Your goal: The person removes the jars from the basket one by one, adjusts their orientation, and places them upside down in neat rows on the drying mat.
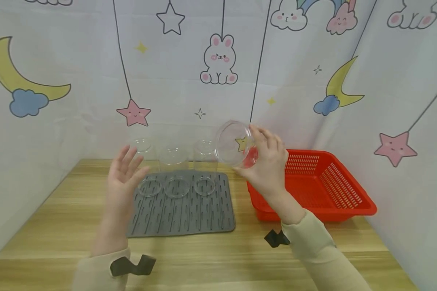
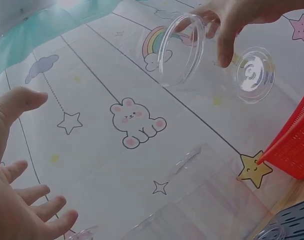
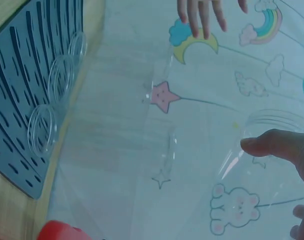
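My right hand [image 1: 269,165] grips a clear cylindrical jar [image 1: 225,151] round its side, above the table and left of the red basket. The jar is tilted, with one round end facing me. In the left wrist view its clear rim [image 2: 164,65] and round base [image 2: 252,75] show on either side of the hand. My left hand [image 1: 123,173] is raised in the air, fingers spread and holding nothing. Below and beyond it, three similar clear jars [image 1: 173,161] stand in a row on a grey ridged drying mat [image 1: 182,220].
A red perforated plastic basket [image 1: 349,208] stands at the right of the wood-grain table [image 1: 200,258]. A white curtain [image 1: 182,81] with cartoon prints hangs close behind the mat and along both sides. Faint transparent jar walls blend into it.
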A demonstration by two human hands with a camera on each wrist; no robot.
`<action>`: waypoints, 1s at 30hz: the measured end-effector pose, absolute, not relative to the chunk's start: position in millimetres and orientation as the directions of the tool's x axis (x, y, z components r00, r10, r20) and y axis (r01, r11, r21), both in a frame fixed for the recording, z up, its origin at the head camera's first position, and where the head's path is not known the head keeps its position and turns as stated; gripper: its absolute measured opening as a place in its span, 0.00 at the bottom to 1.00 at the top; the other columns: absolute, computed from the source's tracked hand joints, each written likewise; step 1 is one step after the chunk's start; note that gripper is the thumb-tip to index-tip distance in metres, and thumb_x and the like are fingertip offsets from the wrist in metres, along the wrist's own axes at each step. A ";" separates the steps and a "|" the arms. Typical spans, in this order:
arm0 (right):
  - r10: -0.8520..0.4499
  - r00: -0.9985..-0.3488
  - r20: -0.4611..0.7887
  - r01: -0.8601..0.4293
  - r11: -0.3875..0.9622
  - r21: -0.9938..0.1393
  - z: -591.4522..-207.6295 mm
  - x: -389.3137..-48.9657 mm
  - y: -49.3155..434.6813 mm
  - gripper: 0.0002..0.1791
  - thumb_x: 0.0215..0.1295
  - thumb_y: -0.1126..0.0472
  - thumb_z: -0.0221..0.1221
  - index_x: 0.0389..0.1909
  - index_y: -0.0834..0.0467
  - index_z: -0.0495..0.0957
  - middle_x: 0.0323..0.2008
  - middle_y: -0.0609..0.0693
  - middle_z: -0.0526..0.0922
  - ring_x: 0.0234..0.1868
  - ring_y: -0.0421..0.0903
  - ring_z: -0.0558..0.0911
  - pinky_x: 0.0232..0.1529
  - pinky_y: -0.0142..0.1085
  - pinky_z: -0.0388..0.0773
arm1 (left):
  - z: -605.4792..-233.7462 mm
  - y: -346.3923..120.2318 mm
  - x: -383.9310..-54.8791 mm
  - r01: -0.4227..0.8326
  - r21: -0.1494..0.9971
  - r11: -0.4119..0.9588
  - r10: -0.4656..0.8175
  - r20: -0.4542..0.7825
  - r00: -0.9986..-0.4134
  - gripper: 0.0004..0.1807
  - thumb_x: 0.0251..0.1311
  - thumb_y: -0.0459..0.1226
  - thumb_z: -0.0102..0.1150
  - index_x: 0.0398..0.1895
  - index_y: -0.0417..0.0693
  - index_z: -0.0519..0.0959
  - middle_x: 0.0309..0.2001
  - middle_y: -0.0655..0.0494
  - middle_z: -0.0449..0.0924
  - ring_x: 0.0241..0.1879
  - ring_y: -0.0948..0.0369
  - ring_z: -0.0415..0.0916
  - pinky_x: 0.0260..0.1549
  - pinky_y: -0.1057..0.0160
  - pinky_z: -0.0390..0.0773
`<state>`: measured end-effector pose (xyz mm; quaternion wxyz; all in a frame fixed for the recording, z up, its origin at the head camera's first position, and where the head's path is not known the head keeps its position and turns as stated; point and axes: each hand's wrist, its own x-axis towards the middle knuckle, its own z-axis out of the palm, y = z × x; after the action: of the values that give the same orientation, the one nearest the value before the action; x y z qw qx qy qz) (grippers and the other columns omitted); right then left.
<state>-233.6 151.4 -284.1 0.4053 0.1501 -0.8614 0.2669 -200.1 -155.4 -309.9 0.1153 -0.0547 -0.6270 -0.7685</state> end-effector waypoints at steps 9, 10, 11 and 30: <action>-0.195 -0.471 0.860 -0.466 0.883 -0.055 -310.1 -223.1 127.4 0.57 0.27 0.55 0.81 0.67 0.48 0.66 0.62 0.55 0.71 0.60 0.57 0.66 0.47 0.55 0.66 | -315.7 -127.7 -202.9 0.257 0.958 -0.129 0.007 0.260 -0.966 0.47 0.61 0.27 0.59 0.78 0.55 0.45 0.79 0.56 0.46 0.77 0.53 0.44 0.74 0.41 0.48; -0.206 -0.456 0.866 -0.463 0.886 -0.033 -312.7 -221.9 124.9 0.57 0.28 0.55 0.81 0.67 0.47 0.66 0.62 0.55 0.71 0.61 0.57 0.66 0.47 0.55 0.66 | -316.2 -124.6 -203.2 0.256 0.959 -0.120 0.019 0.260 -0.966 0.48 0.60 0.27 0.60 0.78 0.55 0.45 0.79 0.56 0.46 0.77 0.53 0.45 0.74 0.42 0.50; -0.217 -0.440 0.871 -0.459 0.888 -0.011 -315.4 -221.2 122.4 0.56 0.28 0.55 0.81 0.67 0.47 0.66 0.62 0.55 0.71 0.61 0.57 0.66 0.46 0.54 0.66 | -316.9 -121.4 -203.5 0.259 0.959 -0.113 0.027 0.264 -0.964 0.48 0.59 0.26 0.60 0.78 0.54 0.46 0.79 0.55 0.46 0.77 0.53 0.45 0.74 0.42 0.52; -0.290 -0.333 0.897 -0.453 0.884 0.117 -349.5 -209.2 94.5 0.50 0.30 0.59 0.76 0.64 0.45 0.71 0.60 0.54 0.73 0.58 0.54 0.67 0.44 0.51 0.66 | -335.9 -84.5 -209.5 0.241 0.970 -0.006 0.168 0.239 -0.956 0.51 0.53 0.28 0.68 0.77 0.53 0.49 0.78 0.53 0.49 0.76 0.49 0.48 0.71 0.39 0.58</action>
<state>-209.2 94.5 -349.5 0.5301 0.2286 -0.8129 0.0770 -209.5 -84.5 -335.9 0.0262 -0.1453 -0.7046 -0.6941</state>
